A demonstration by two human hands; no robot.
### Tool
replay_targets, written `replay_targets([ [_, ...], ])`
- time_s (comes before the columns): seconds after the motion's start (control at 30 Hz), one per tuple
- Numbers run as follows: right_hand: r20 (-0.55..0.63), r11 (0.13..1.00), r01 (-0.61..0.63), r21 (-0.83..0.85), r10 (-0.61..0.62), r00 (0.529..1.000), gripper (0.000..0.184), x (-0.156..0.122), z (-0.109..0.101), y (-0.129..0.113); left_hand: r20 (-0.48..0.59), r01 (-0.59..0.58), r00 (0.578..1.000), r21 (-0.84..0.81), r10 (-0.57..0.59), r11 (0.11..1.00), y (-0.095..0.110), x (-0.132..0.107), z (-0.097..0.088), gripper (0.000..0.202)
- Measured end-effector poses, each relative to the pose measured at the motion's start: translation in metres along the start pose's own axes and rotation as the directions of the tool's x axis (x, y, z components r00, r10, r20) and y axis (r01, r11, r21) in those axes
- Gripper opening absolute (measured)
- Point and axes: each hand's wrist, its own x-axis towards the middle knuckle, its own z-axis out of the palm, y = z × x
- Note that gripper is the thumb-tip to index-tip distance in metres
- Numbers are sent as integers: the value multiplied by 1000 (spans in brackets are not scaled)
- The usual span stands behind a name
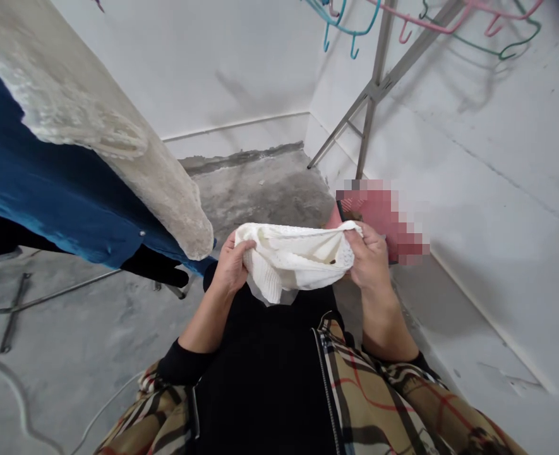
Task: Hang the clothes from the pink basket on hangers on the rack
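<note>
A white knitted garment (302,259) is stretched between my two hands in front of my body. My left hand (234,262) grips its left end, thumb on top. At the other end my right hand (368,253) is closed on the gathered edge. The cloth sags between them, with a fold opening in the middle and a ribbed flap hanging near my left hand. Its exact kind cannot be told from this view. Something pale and translucent shows below the garment.
On the left hang a cream lacy garment (165,189) and a blue one (61,202). Metal rack legs (367,107) stand in the corner, with blue (350,28) and pink (431,25) hangers above. A partly blurred red object (383,215) sits by the right wall. A pale hose (18,398) crosses the floor.
</note>
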Motion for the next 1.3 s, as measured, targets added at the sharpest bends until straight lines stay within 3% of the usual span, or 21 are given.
replay_targets([
  [0.1, -63, 1000, 20, -20, -21, 998, 31, -5, 3, -12, 65, -87, 995, 157, 78, 984, -7, 3, -10, 39],
  [0.23, -68, 991, 93, -94, -100, 993, 27, -11, 10, -22, 151, -116, 987, 378, 62, 919, -19, 7, -21, 34],
  [0.37, -10, 992, 102, -75, -103, 995, 25, -17, 16, -27, 184, -264, 964, 636, 190, 725, -33, 6, -22, 25],
  [0.43, 4, 992, 99, -82, -99, 995, 25, -20, 18, -28, 212, -302, 953, 686, 214, 662, -40, 1, -15, 25],
  [0.5, 26, 992, 95, -89, -93, 995, 23, -21, 21, -28, 290, -290, 949, 661, 121, 692, -50, -6, -5, 28],
  [0.57, 66, 991, 93, -99, -87, 994, 22, -22, 23, -26, 393, -278, 920, 639, 7, 717, -59, -14, 8, 34],
  [0.63, 112, 987, 96, -131, -81, 990, 21, -24, 24, -23, 453, -311, 891, 668, -37, 676, -68, -20, 21, 40],
  [0.73, 149, 982, 105, -157, -82, 985, 21, -26, 25, -21, 465, -377, 885, 736, -14, 563, -76, -22, 35, 41],
  [0.8, 156, 985, 118, -128, -98, 983, 21, -26, 24, -22, 451, -395, 892, 754, 25, 525, -78, -18, 39, 31],
  [1.0, 74, 972, 191, -140, -182, 981, 17, -17, 6, -23, 407, -414, 905, 768, 127, 488, -58, 13, 26, 15],
  [1.23, 32, 948, 190, -257, -188, 982, 17, 2, -12, -21, 430, -414, 900, 796, 69, 442, -12, 39, -3, 20],
  [1.3, 43, 927, 212, -308, -210, 977, 15, 8, -13, -23, 412, -417, 904, 804, 109, 424, -2, 43, -8, 17],
])
